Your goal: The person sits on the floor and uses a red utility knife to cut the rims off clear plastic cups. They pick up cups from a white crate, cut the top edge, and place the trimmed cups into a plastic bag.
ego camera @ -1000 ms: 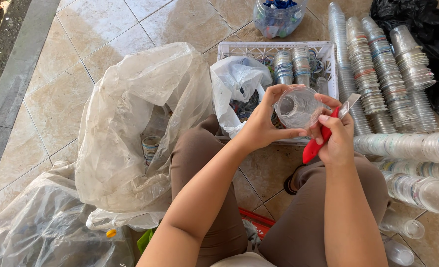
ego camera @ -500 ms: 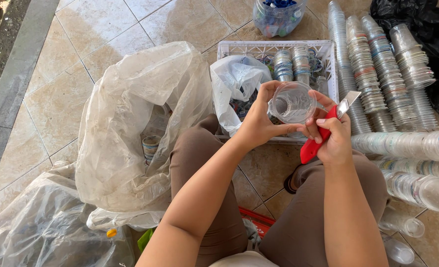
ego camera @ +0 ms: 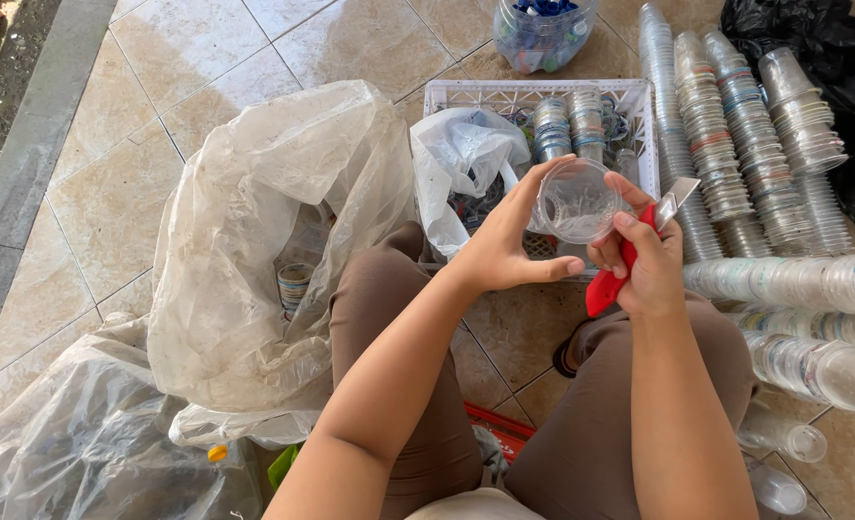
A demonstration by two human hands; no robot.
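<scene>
Head view shows the left hand (ego camera: 499,252) curled around a clear plastic cup (ego camera: 576,200), held above a white crate (ego camera: 504,94) with its mouth toward the camera. The right hand (ego camera: 651,265) is closed on a red utility knife (ego camera: 622,265), whose handle is mostly hidden by the fingers. Whether the blade touches the cup's rim cannot be made out, and the large clear bag (ego camera: 254,231) blurs its contents.
</scene>
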